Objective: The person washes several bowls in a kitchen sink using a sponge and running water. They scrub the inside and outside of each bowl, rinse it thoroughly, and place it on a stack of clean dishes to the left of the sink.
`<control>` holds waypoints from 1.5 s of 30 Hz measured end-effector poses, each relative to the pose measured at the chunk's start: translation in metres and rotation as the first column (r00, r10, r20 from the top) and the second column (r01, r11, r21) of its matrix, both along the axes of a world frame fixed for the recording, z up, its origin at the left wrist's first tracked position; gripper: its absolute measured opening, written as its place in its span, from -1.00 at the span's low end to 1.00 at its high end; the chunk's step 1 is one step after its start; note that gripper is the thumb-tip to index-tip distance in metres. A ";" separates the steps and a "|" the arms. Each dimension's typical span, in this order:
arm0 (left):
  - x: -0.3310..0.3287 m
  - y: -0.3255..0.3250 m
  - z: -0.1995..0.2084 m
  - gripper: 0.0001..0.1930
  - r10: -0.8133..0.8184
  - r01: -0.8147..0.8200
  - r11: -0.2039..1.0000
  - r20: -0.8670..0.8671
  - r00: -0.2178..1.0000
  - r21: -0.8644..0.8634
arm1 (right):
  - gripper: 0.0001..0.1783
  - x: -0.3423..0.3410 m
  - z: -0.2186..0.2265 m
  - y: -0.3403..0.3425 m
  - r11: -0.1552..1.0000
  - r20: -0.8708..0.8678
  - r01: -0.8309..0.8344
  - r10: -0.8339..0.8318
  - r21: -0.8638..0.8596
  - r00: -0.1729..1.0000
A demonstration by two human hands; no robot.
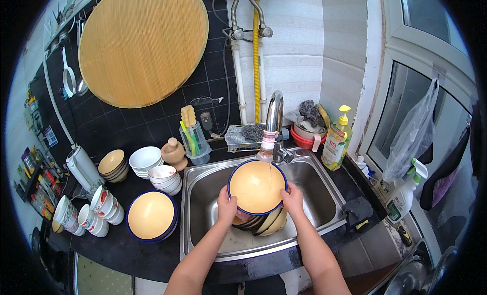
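Both my hands grip a wide cream bowl with a dark blue rim (253, 186), tilted over the sink (203, 240). My left hand (227, 204) is closed on its left edge, and my right hand (292, 198) on its right edge. Just above the bowl is the chrome faucet (274, 115), with a thin stream of water falling into it. Beneath it, several tan bowls (271, 224) lie nested and leaning in the sink, partly hidden by the held bowl.
Left of the sink stand blue-rimmed bowls (150, 215), white bowls (146, 158), tan bowls (112, 163) and patterned cups (94, 221). A yellow-topped pump bottle (336, 142) and red basin (303, 137) stand behind right; a spray bottle (406, 193) is farther right.
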State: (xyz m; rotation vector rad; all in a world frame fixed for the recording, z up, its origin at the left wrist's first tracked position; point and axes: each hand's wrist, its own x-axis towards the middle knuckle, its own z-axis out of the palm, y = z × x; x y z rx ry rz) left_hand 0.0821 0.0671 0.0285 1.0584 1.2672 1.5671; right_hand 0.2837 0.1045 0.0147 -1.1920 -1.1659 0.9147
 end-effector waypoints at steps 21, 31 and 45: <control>0.011 0.009 -0.029 -0.57 -0.257 0.434 0.886 0.605 0.753 -0.164 | -0.54 -0.001 0.019 -0.007 0.993 -0.302 -0.111 0.096 -0.035 0.948; 0.017 0.005 -0.026 -0.51 -0.224 0.279 0.957 0.401 0.888 -0.084 | -0.49 0.001 0.006 -0.002 0.987 -0.063 -0.036 0.026 -0.154 0.998; 0.023 -0.007 -0.005 -0.71 0.273 0.184 0.837 -0.685 0.676 0.515 | -0.60 0.003 0.014 -0.006 0.971 -0.329 -0.083 0.005 -0.224 0.944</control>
